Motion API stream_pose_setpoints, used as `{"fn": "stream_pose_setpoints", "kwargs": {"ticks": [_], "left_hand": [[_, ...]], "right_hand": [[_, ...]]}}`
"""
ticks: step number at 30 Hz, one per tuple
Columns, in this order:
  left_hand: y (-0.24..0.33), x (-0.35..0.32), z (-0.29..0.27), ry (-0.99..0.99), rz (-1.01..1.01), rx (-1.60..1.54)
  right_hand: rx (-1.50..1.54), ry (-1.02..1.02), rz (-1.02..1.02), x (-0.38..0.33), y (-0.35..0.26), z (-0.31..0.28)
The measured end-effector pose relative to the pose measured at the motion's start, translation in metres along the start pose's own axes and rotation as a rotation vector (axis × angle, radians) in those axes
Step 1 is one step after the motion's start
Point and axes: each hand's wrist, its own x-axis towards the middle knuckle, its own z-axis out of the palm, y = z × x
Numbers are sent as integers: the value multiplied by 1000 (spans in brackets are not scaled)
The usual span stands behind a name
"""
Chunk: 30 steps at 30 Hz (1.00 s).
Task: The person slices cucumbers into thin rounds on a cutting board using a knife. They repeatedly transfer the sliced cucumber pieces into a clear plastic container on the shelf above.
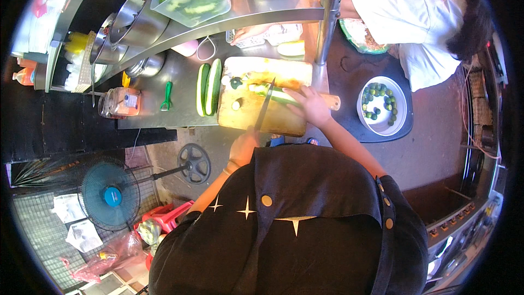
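My left hand [244,148] grips the handle of a knife [266,105], whose blade points away across the wooden cutting board [226,119]. The blade lies over or against a peeled, pale green cucumber [282,96]; exact contact is unclear. My right hand [312,107] presses on the cucumber's right end, fingers curved over it. Small cut-off ends [236,105] and wet scraps are on the board's left part. Two long cucumbers [208,88] with striped peel lie beside the board on its left. A green peeler [166,97] rests farther left on the steel counter [185,110].
At right stands a white bowl [362,113] of small green citrus fruits. A co-worker's white sleeve [387,8] reaches over a green-rimmed basin [352,35]. A steel shelf [245,20] with a plastic tub [210,15] overhangs the counter. A jar [121,102] and fan [112,196] are left.
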Motion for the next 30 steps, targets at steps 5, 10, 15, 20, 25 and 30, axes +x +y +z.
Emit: {"fn": "stream_pose_setpoints", "kwargs": {"ticks": [5, 10, 15, 20, 25, 30], "left_hand": [[-6, 1, 6, 7, 6, 31], [-4, 7, 9, 7, 46, -10], [10, 30, 21, -91, -75, 21], [18, 29, -2, -110, -68, 30], [2, 4, 0, 48, 5, -12], [1, -6, -2, -7, 6, 4]], "right_hand": [[-4, -3, -3, 0, -2, -2], [5, -13, -5, 1, 2, 3], [-30, -26, -6, 0, 0, 2], [-4, -21, -7, 1, 3, 3], [-44, 40, -23, 0, 3, 6], [37, -28, 13, 2, -1, -1]]}}
